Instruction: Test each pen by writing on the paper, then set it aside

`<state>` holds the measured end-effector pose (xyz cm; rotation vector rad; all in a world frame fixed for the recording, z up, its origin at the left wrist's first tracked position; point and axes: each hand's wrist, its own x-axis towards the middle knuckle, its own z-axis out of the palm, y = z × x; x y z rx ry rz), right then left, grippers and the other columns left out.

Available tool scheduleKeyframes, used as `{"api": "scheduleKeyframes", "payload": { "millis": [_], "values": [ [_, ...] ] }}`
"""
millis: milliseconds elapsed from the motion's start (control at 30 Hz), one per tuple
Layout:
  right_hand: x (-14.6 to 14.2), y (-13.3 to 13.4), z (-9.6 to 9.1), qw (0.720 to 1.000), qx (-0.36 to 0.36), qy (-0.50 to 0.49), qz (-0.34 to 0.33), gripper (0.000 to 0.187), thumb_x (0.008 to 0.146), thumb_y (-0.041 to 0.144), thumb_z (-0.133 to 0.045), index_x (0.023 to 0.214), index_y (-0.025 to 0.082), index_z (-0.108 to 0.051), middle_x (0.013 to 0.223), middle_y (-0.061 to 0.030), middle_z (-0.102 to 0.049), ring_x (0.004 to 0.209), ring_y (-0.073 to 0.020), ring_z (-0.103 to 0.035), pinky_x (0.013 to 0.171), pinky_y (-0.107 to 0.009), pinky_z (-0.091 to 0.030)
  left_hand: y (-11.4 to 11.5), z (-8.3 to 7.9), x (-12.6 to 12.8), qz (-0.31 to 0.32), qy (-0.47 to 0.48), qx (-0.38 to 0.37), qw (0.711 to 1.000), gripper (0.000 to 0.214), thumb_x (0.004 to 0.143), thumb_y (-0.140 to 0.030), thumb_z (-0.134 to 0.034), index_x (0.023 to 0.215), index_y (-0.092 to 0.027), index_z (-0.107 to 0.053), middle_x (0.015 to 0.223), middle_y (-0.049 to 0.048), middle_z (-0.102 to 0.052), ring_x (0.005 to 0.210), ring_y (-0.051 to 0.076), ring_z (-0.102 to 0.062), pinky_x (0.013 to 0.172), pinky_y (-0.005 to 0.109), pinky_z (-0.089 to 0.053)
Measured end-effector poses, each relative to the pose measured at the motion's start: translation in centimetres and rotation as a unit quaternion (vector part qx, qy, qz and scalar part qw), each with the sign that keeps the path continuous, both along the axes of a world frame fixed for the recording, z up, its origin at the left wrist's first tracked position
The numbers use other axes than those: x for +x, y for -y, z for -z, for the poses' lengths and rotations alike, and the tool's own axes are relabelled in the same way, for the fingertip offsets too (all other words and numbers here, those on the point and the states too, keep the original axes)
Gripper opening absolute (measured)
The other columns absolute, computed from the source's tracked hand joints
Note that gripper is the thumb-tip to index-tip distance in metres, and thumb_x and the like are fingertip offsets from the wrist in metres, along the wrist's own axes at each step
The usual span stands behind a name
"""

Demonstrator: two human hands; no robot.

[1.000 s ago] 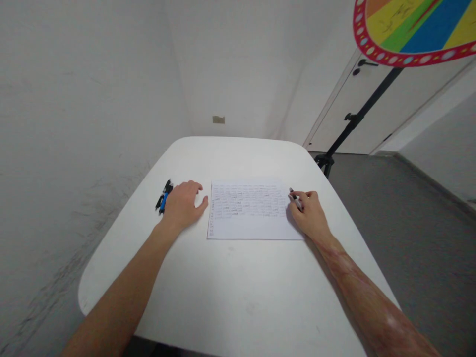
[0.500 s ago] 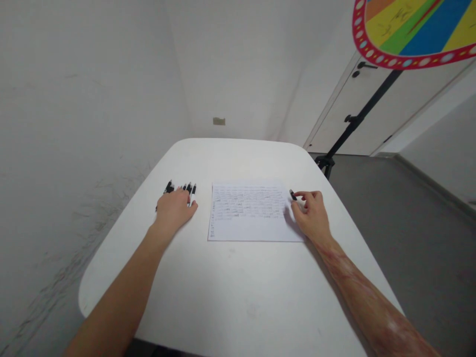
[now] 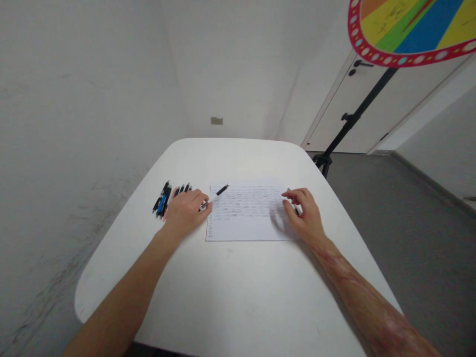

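As the left hand (image 3: 188, 210) pinches a pen (image 3: 219, 193) angled toward two o'clock, the right hand (image 3: 307, 213) curls (grip unclear) at the paper (image 3: 245, 229)'s three o'clock; moving that pen calls for steadiness

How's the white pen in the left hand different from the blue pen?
The white pen is in the left hand; the blue pen lies on the table beside other pens. The white pen reaches over the paper; the blue pen is left of it. The white pen slants more sideways than the blue pen. Both are thin.
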<state>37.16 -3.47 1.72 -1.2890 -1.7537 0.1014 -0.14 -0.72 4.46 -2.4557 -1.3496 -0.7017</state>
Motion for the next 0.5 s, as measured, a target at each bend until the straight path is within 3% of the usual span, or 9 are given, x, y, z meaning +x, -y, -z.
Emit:
{"api": "scheduleKeyframes", "payload": {
  "millis": [67,167,333,500],
  "values": [
    [-1.3,0.2,-0.4,0.998,-0.025,-0.004,-0.052,0.016,0.106,0.034,-0.058,0.112,0.024,-0.069,0.097,-0.0071,-0.068,0.088,-0.0247,-0.062,0.084,-0.043,-0.053,0.4,0.7,1.1,0.081,-0.008,0.025,0.996,0.017,0.107,-0.029,-0.063,0.098,-0.018,-0.072,0.092,0.0067,-0.077,0.086,0.023,-0.072,0.080,0.038,-0.052],
    [-3.8,0.4,-0.7,0.987,-0.119,-0.007,-0.105,0.021,0.109,0.041,-0.059,0.116,0.024,-0.069,0.103,-0.0078,-0.073,0.088,-0.0234,-0.065,0.073,-0.036,-0.051,1.0,1.6,2.7,0.132,-0.023,0.035,0.990,0.020,0.110,-0.030,-0.061,0.097,-0.019,-0.070,0.090,0.0054,-0.077,0.082,0.021,-0.071,0.075,0.037,-0.049],
    [-6.5,0.4,-0.2,0.974,-0.177,0.002,-0.144,0.026,0.112,0.041,-0.054,0.098,0.023,-0.067,0.089,-0.0044,-0.071,0.082,-0.0216,-0.062,0.077,-0.037,-0.046,0.9,2.5,3.6,0.172,-0.028,0.016,0.985,0.023,0.114,-0.034,-0.057,0.102,-0.019,-0.069,0.093,0.0042,-0.077,0.081,0.020,-0.071,0.074,0.036,-0.048],
    [-6.3,0.3,0.6,0.967,-0.193,-0.043,-0.162,0.031,0.112,0.042,-0.052,0.091,0.023,-0.066,0.083,-0.0027,-0.069,0.078,-0.0204,-0.061,0.075,-0.035,-0.044,0.7,2.8,3.6,0.176,0.011,-0.005,0.984,0.023,0.115,-0.036,-0.056,0.106,-0.019,-0.069,0.095,0.0043,-0.077,0.084,0.019,-0.072,0.076,0.034,-0.050]
  ]
}}
